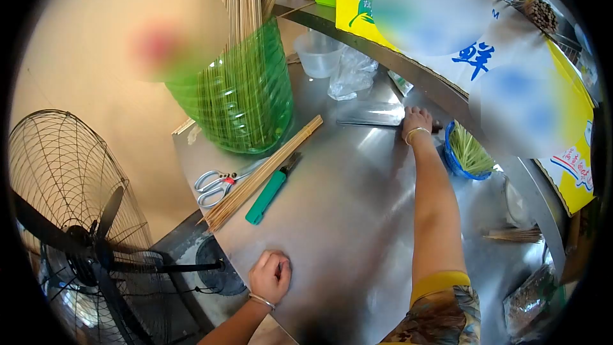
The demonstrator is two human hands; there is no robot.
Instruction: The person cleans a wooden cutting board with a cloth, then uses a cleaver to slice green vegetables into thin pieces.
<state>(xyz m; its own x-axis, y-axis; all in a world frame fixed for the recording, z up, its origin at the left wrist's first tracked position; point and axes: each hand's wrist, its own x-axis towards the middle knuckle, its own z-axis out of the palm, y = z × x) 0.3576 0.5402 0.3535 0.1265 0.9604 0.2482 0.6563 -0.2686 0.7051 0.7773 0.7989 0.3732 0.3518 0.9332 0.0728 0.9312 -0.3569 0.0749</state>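
Patterned sleeve with a yellow cuff (440, 284) occupies the near foreground, and the bare right forearm extends from it across a grey metal desk (338, 243). On the desk's far left part, a ribbed, translucent green plastic vessel (279, 92) holds upright pale sticks. Beside its base, a loose bundle of thin wooden skewers (268, 170) lies diagonally. Farther right, a broad-bladed steel cleaver (370, 114) lies with its blade pointing left; its dark handle passes beneath the right hand (417, 120), whose fingers are curled closed over it, though how firmly cannot be told. A blue-rimmed container of slender green stalks (469, 153) stands just right of the handle. Metal scissors (228, 181) lie partly under the skewers, and a green-handled cutting tool (267, 197) lies on their other side. The left hand (270, 276) rests near the desk edge, loosely fisted, with no object visible in it. The action in hand appears to be grasping or steadying the cleaver; lifting it would call for a full grip and clearance from the container.
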